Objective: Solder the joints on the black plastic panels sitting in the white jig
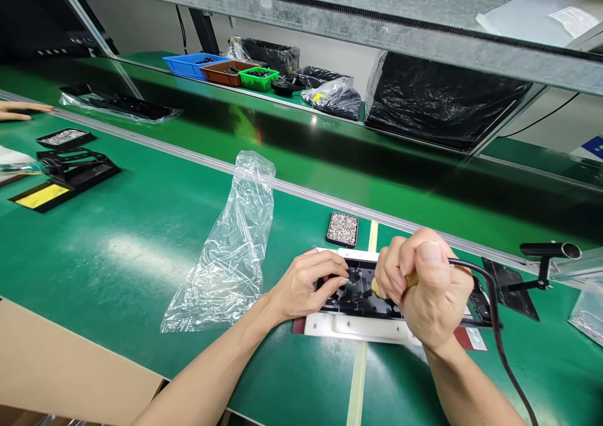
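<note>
Resting on a white fixture [358, 327] on the green table [141, 250], a black part [358, 288] is steadied by the left hand [306, 284]; a corded screwdriver [411, 280] is clenched in the right hand [431, 288]. Fastening appears underway, unfinished; a tray of screws [342, 229] is nearby.

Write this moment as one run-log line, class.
left hand: steadies black part | right hand: grips corded tool tip-down on part | white fixture beneath | screw tray behind

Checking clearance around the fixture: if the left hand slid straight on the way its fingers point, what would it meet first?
Probably the right hand, gripping a corded tool across the black part; depth is unclear.
</note>
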A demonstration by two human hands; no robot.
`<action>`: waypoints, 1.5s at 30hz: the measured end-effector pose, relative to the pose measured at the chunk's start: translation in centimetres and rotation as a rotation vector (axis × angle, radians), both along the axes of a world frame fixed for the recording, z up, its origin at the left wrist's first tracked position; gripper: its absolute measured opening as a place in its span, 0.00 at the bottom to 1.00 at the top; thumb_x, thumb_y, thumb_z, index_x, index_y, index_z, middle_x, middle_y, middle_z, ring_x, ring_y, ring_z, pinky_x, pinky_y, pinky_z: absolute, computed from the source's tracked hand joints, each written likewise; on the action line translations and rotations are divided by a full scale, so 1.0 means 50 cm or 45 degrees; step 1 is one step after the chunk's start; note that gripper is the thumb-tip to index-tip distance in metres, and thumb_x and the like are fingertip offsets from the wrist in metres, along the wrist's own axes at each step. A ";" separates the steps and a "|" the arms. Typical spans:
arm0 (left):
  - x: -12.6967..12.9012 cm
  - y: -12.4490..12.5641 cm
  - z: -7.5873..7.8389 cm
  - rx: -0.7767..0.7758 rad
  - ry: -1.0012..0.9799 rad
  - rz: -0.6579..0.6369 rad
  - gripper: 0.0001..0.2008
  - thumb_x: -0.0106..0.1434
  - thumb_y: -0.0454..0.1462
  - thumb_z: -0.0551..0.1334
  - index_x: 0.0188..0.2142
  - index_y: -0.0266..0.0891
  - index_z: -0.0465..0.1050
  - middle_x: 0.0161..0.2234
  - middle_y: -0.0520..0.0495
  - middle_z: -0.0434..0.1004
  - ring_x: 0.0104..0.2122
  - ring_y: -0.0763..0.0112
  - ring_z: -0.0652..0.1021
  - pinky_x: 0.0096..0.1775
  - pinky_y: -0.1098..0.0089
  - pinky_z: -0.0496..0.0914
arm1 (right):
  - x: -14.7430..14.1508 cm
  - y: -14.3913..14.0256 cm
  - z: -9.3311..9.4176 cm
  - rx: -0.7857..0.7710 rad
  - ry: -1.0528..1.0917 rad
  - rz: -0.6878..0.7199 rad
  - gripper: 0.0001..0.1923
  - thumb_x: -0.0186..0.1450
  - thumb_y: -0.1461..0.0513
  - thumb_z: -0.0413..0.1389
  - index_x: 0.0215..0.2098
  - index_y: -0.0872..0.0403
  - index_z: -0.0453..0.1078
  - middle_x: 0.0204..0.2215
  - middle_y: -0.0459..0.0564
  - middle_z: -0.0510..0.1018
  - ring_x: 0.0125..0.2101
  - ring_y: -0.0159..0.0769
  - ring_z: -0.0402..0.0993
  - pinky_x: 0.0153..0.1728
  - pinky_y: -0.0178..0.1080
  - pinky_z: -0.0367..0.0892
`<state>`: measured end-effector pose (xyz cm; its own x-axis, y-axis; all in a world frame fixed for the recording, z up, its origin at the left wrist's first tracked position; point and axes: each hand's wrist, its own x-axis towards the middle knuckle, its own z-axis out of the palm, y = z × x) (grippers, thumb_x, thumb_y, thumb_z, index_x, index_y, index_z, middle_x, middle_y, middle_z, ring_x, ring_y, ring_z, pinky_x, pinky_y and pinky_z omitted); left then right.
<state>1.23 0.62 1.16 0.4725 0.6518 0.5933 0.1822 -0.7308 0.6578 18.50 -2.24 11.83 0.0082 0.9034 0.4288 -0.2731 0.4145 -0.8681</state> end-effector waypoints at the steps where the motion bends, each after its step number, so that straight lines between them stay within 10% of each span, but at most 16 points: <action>1: 0.000 0.000 0.000 0.001 -0.001 0.001 0.04 0.72 0.33 0.62 0.42 0.38 0.76 0.42 0.47 0.81 0.44 0.68 0.80 0.45 0.64 0.68 | 0.000 0.000 0.000 -0.001 -0.001 -0.001 0.19 0.75 0.57 0.51 0.26 0.53 0.60 0.16 0.40 0.61 0.15 0.25 0.57 0.15 0.30 0.55; 45: 0.005 0.001 0.000 0.011 -0.010 0.007 0.05 0.73 0.34 0.61 0.42 0.38 0.76 0.42 0.44 0.81 0.43 0.66 0.81 0.44 0.63 0.69 | 0.003 0.001 0.001 0.004 -0.002 0.001 0.19 0.75 0.57 0.51 0.26 0.53 0.61 0.16 0.40 0.61 0.15 0.25 0.57 0.14 0.30 0.55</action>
<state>1.45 0.68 1.14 0.4646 0.6490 0.6024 0.1811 -0.7356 0.6528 18.63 -2.17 11.86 0.0069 0.9020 0.4317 -0.2718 0.4171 -0.8673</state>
